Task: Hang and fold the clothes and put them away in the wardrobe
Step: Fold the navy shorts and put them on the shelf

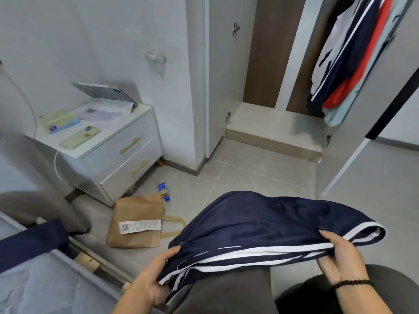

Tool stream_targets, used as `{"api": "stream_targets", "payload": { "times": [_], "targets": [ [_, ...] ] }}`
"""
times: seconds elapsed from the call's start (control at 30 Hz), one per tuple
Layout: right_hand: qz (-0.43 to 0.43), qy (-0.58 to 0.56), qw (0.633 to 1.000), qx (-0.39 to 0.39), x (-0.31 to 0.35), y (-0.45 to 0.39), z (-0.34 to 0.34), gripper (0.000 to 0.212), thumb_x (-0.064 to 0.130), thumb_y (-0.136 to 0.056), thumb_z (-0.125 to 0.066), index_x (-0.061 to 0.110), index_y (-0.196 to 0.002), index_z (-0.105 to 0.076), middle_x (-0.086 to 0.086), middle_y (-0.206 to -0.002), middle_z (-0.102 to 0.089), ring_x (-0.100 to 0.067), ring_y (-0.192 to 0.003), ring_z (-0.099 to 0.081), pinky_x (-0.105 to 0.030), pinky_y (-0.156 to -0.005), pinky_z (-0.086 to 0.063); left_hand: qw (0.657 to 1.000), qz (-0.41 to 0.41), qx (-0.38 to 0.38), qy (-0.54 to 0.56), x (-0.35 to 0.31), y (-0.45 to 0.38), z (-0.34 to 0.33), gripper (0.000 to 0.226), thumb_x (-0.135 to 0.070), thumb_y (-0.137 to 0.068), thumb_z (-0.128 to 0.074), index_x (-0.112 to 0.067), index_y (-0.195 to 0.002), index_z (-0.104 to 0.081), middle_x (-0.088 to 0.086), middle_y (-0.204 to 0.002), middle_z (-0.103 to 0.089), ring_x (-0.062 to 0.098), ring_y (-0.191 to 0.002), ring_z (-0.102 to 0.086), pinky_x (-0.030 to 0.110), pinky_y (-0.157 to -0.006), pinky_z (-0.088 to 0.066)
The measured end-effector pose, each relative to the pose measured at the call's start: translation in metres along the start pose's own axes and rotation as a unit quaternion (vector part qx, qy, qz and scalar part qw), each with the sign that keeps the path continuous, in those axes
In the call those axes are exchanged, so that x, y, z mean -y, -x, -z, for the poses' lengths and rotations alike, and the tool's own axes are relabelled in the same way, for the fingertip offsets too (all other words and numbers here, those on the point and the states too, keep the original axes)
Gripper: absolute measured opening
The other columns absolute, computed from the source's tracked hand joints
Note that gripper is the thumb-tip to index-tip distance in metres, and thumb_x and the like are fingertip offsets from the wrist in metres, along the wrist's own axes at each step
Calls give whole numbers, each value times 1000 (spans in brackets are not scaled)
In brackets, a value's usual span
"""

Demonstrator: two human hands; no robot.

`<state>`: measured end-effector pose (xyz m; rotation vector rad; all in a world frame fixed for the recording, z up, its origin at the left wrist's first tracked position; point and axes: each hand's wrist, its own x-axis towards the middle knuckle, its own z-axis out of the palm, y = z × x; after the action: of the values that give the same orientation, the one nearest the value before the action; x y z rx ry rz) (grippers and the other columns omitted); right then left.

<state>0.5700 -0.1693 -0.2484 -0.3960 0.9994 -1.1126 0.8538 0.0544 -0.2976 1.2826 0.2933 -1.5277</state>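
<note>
Grey tiled floor (260,175), pale walls, open wardrobe (272,123) ahead. Folded navy garment (267,225) with white stripes held level over the lap, short of the wardrobe. Left hand (154,275) pinching the near left edge, right hand (340,254) curled round the right end by the white trim; both grips closed on cloth. Best to keep the stripes stacked and the fold tight, lift with both hands together, carry flat to the bare wardrobe shelf and lay down without letting the far side sag. Jackets (353,57) hanging at right inside the wardrobe. Further out: paper bag (136,220) and bottle (163,191) on the floor, bedside drawers (122,155) at left
</note>
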Motion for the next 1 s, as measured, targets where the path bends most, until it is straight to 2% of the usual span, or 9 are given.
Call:
{"api": "stream_targets", "payload": {
  "times": [0.2,0.37,0.43,0.5,0.6,0.7,0.8,0.9,1.0],
  "targets": [
    [65,78,995,19,33,-4,-14,41,-12,-85,-51,11,-117,-62,-8,-113,-68,-24,-93,-69,-33,-64,-59,999,-18,28,-14,-23,5,-19,43,-12,-82,-63,8,-120,-63,28,-118,-64,38,-92,-67,50,-100,-46],
    [158,198,962,101,74,5,-65,43,-15,-83,-53,17,-109,-65,-1,-104,-70,-21,-96,-68,-37,-74,-60,991,-119,38,-51,-52,15,-53,26,-9,-95,-53,-3,-119,-61,23,-106,-71,32,-82,-72,41,-70,-60],
    [234,340,900,139,79,18,-89,40,-14,-82,-57,17,-106,-65,3,-98,-69,-2,-85,-68,-34,-83,-56,980,-175,61,-78,-56,18,-65,25,-6,-98,-50,-14,-120,-59,19,-108,-71,30,-88,-72,36,-65,-60],
    [308,494,785,210,72,41,-112,47,-16,-79,-59,12,-117,-61,2,-105,-65,10,-85,-61,-22,-89,-51,969,-207,81,-104,-56,23,-75,28,-6,-100,-48,-17,-123,-56,15,-112,-71,29,-96,-71,35,-69,-59],
    [273,623,615,399,30,73,-126,74,-12,-77,-48,32,-136,-46,10,-136,-52,0,-123,-48,-14,-106,-34,961,-237,77,-117,-49,29,-80,29,-11,-101,-45,-22,-127,-54,9,-113,-72,28,-103,-69,38,-79,-56],
    [254,729,459,439,-28,94,-113,71,11,-83,-47,44,-144,-31,16,-149,-39,-10,-135,-38,-27,-109,-34,959,-241,14,-146,-38,35,-75,29,-32,-102,-43,-20,-119,-62,6,-105,-75,26,-97,-70,35,-74,-55],
    [280,749,433,415,-54,108,-107,66,20,-89,-46,40,-148,-24,17,-152,-32,-10,-138,-34,-32,-108,-35,961,-224,-50,-152,-28,38,-66,40,-44,-99,-44,-14,-112,-67,4,-92,-76,23,-83,-70,33,-66,-53],
    [319,749,443,375,-56,110,-111,63,26,-91,-47,37,-148,-23,14,-148,-40,-14,-131,-42,-34,-102,-40,976,-208,-3,-59,-29,48,-67,61,-68,-85,-44,-21,-115,-68,6,-107,-74,24,-97,-72,41,-79,-56],
    [353,773,388,357,-63,119,-116,63,26,-93,-45,26,-150,-19,3,-147,-40,-21,-131,-43,-37,-103,-39,977,-191,44,-80,-35,61,-80,56,-63,-75,-62,-19,-107,-74,10,-104,-74,26,-93,-73,36,-67,-59]
  ]
}}
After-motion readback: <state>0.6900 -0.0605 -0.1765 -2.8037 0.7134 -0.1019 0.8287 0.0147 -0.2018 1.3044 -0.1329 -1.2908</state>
